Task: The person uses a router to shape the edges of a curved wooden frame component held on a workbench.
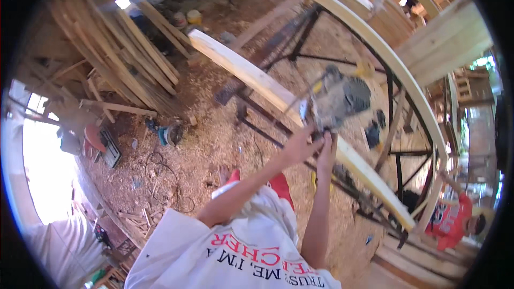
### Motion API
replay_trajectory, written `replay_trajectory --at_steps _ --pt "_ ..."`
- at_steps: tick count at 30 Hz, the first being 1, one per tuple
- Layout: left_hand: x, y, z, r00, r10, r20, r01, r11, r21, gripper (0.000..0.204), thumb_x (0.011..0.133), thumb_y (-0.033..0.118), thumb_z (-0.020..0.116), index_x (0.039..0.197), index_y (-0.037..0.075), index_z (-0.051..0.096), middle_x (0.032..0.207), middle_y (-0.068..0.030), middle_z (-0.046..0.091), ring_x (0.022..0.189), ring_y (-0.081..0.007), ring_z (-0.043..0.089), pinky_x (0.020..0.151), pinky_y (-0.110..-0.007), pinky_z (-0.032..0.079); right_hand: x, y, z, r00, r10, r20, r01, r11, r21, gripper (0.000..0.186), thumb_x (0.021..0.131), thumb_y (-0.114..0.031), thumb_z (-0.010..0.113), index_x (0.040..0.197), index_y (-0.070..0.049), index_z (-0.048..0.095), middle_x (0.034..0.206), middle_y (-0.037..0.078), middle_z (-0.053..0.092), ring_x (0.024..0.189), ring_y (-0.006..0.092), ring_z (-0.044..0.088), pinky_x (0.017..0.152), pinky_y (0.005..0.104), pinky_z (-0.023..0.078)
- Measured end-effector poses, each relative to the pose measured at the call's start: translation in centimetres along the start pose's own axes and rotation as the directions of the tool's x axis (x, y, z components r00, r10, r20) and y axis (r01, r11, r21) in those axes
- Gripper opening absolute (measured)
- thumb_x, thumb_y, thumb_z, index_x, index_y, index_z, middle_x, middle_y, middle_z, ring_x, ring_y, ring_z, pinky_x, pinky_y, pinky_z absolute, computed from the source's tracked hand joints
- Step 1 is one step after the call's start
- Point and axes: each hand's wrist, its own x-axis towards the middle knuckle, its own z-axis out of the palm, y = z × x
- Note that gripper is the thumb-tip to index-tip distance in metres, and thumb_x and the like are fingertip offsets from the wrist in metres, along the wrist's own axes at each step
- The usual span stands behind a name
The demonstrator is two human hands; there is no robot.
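A pale, long wooden beam runs slantwise in front of me over a dark metal frame. At its middle is a grey, dust-coated power tool, tilted, with a vented motor housing; blur hides its exact kind. My left hand reaches in with bent fingers at the tool's near lower edge, above the beam. Right beside it, my right hand has its fingers closed at the same edge. Both hands appear to grip the tool there, though their fingertips are partly hidden.
Curved pale timber lies along the far right, where a person in red stands. Long boards are stacked at left. A teal power tool, a chop saw and a loose cord lie on the shavings-covered floor.
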Motion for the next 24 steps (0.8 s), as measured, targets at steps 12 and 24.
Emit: replay_trajectory --at_steps 12,24 --pt "10.0 6.3 -7.7 0.932 0.245 -0.266 -0.225 0.969 0.105 0.027 0.094 0.019 0.068 0.11 0.0 0.058 0.099 -0.0095 0.064 0.092 -0.0176 0.063 0.08 -0.034 0.051 2.0 -0.8 -0.1 0.977 -0.213 0.023 0.214 0.969 -0.12 0.045 0.103 -0.034 0.051 0.121 0.006 0.064 0.108 0.008 0.068 0.1 0.0171 0.058 0.093 0.0306 0.044" --pt "20.5 10.9 -6.0 0.945 0.181 0.274 -0.225 0.965 0.137 0.066 0.101 0.048 0.058 0.143 -0.002 0.05 0.13 -0.0173 0.065 0.118 -0.027 0.061 0.103 -0.036 0.044 0.2 0.9 1.6 0.94 -0.34 -0.011 0.337 0.936 -0.105 0.035 0.101 -0.025 0.055 0.118 0.005 0.065 0.099 0.007 0.07 0.092 0.0131 0.059 0.084 0.0277 0.046"
